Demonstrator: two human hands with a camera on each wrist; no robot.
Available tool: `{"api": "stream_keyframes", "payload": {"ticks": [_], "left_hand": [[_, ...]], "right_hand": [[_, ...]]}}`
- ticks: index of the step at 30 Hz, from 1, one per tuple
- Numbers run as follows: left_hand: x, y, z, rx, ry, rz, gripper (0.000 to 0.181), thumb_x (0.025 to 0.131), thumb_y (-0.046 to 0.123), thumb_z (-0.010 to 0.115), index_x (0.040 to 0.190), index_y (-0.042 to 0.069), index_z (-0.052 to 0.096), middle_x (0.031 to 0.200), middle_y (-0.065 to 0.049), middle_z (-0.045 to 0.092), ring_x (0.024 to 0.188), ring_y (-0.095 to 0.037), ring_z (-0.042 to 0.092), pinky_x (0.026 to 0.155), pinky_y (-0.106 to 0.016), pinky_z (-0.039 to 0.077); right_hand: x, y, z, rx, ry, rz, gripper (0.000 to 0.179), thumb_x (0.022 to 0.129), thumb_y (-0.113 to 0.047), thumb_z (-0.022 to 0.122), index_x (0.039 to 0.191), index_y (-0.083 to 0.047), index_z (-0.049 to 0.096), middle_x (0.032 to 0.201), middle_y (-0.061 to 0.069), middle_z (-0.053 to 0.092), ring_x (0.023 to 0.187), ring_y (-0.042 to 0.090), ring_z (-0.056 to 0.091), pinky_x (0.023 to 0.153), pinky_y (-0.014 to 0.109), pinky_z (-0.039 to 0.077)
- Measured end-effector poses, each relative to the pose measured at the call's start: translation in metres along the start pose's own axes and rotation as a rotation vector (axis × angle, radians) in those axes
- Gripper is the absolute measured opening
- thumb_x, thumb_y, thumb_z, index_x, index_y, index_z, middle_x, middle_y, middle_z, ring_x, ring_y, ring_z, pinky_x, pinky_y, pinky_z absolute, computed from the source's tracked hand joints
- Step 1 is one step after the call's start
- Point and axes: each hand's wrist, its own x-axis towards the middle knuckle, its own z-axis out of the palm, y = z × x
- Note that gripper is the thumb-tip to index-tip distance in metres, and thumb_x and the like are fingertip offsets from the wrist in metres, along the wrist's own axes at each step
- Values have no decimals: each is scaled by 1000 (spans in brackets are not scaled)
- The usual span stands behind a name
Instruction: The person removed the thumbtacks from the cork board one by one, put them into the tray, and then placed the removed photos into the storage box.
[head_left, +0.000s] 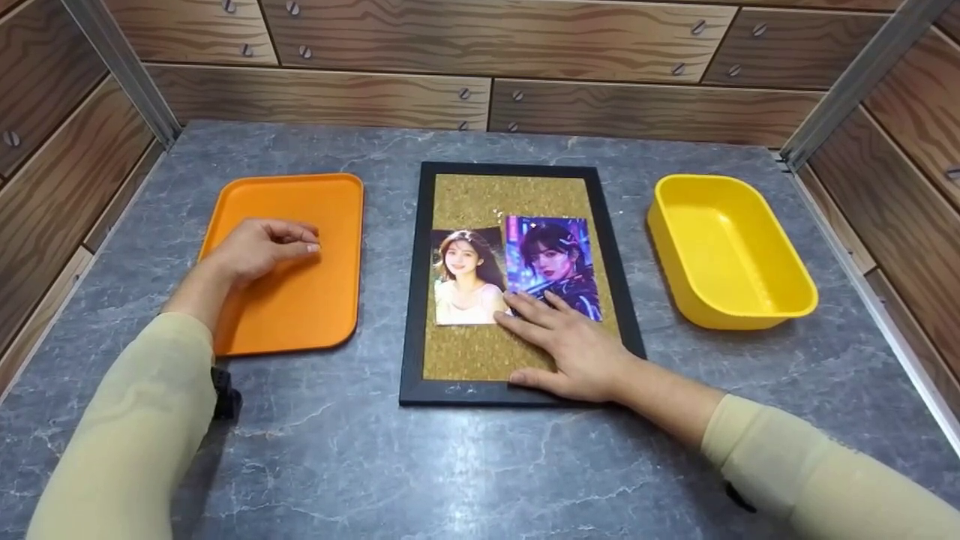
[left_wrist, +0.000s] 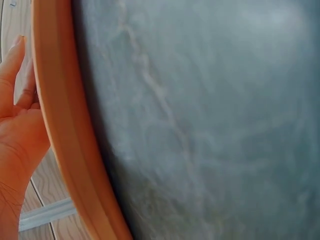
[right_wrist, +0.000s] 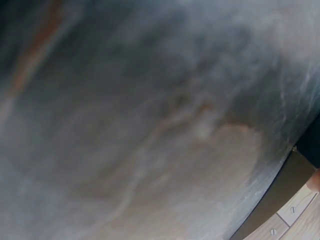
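Fingers spread apart, your right hand point(head_left: 574, 352) rests at the lower right of the black-framed corkboard point(head_left: 465, 356), touching the neon portrait print point(head_left: 553, 259) mounted beside the white-top portrait print point(head_left: 466, 279). Left of the corkboard, your left hand point(head_left: 259, 251) is above an orange tray point(head_left: 300, 315); whether it pinches anything, one cannot tell.

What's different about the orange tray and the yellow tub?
The orange tray is shallow with a low rim; the yellow tub is deep with tall walls. The left hand is over the orange tray, while the yellow tub has no hand over it. Both have rounded corners and sit on the grey table.
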Motion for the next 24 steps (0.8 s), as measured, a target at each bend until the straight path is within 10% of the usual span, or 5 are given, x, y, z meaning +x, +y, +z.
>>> {"api": "stream_keyframes", "payload": {"ticks": [24], "left_hand": [[-2,-2,-1,62,-9,-2,34,98,34,79,119,7,81,151,-10,60,148,-29,43,124,-46,33]], "right_hand": [[1,0,1,0,-4,-2,83,103,-67,53,167,-18,36,175,7,22,160,28,24,130,53,14]]}}
